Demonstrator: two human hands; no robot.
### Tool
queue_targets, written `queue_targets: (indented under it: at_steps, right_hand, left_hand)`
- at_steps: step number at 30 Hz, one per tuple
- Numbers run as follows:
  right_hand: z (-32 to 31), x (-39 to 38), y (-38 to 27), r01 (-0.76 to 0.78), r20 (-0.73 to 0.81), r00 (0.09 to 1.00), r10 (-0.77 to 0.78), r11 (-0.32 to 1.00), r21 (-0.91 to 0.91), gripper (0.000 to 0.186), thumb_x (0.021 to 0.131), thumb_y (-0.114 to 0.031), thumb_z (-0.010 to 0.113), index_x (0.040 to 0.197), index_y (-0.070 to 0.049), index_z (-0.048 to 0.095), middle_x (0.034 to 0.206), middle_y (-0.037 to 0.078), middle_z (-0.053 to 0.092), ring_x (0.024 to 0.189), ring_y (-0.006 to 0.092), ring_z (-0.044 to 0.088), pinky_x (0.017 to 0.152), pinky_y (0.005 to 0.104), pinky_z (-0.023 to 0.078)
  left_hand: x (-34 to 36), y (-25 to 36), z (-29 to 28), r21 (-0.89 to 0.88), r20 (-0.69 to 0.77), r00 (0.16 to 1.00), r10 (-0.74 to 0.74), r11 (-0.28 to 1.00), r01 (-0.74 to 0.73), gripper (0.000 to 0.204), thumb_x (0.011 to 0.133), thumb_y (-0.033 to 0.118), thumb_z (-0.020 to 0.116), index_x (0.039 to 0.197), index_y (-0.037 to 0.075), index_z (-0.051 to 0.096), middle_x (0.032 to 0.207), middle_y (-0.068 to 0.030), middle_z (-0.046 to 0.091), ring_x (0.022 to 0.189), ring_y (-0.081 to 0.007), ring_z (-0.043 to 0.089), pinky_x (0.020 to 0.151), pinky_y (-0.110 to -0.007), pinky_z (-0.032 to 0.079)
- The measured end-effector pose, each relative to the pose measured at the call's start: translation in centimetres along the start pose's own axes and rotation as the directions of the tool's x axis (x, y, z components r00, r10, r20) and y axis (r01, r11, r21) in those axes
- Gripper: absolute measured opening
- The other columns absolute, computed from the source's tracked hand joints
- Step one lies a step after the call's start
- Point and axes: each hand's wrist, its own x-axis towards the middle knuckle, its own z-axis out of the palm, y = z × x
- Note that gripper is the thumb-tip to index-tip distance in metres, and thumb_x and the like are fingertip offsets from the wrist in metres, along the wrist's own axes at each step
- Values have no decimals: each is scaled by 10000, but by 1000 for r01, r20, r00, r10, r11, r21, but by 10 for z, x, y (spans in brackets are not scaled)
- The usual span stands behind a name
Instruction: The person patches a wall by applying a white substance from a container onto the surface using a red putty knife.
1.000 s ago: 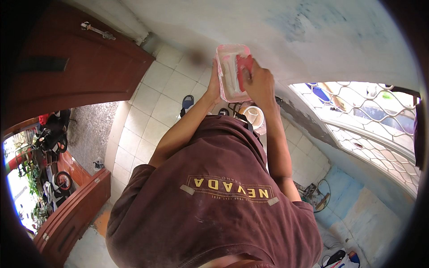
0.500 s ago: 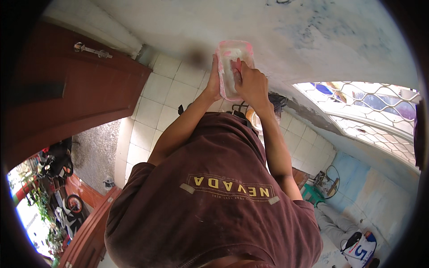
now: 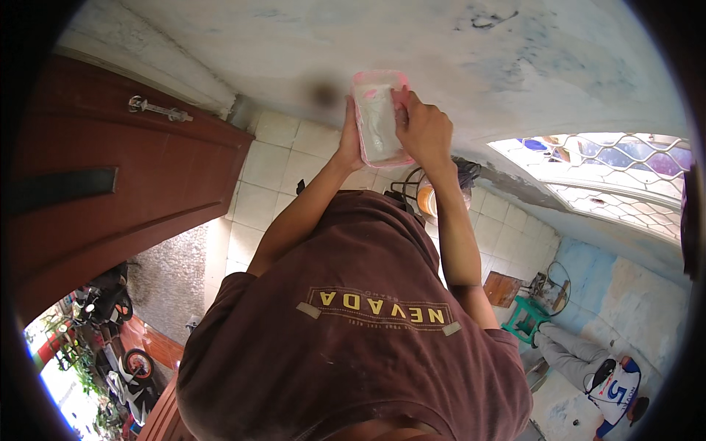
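Between both hands' fingers sits the pink tray [image 3: 379,75] of white paste [image 3: 378,121] — left hand [image 3: 350,141] clasping its side, right hand [image 3: 429,134] pinching what seems a pink scraper [image 3: 400,98], partly hidden. Best hold the tray firm and level, the scraper's strokes light.

Tray [image 3: 379,74]: I see smeared plastic
Paste [image 3: 376,121]: smooth, creamy from here
Shirt [image 3: 346,367]: matt cloth
Door [image 3: 140,158]: wood-like, slight sheen
Wall [image 3: 353,37]: matt, patchy
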Motion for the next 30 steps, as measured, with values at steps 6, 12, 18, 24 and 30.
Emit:
queue_targets:
  at_steps: [6,12,18,24,30]
  right_hand:
    - [33,-9,-15,151,34,988,-152,988,19,280,961,-272,603,1075,-31,688,730,213,714,673,423,722,639,524,586]
    - [36,-1,-57,39,54,998,-41,998,44,254,957,-286,627,1054,-60,687,795,254,711,759,450,715,684,571,560]
    - [51,-6,-43,57,70,996,-60,998,39,245,943,-265,636,1022,-40,691,764,247,709,747,455,714,686,556,565]
    - [27,-6,-95,-19,66,998,11,993,117,241,935,-232,632,1001,-9,695,785,250,715,772,458,717,715,553,568]
    - [48,-21,-81,-30,128,992,16,993,111,253,930,-247,642,1012,-14,700,796,256,717,772,461,720,715,554,572]
  left_hand:
    - [-21,16,-15,-72,-39,999,-38,997,35,980,971,853,179,1593,120,372,1527,-143,526,1374,-292,571,1118,-511,516]
    - [-35,18,-21,33,-120,993,-13,999,17,953,974,847,206,1608,151,356,1552,-149,499,1410,-289,536,1139,-522,493]
    - [-48,31,-35,-97,53,997,-60,993,65,978,947,881,175,1655,213,270,1632,-125,410,1485,-315,449,1192,-535,432]
    - [-49,21,-30,-20,-155,987,27,999,-30,1004,941,889,211,1615,158,350,1543,-132,507,1368,-287,575,1100,-484,528]
    - [-54,25,-53,-83,10,999,-32,996,33,933,980,842,209,1626,179,328,1594,-120,453,1449,-288,487,1166,-495,458]
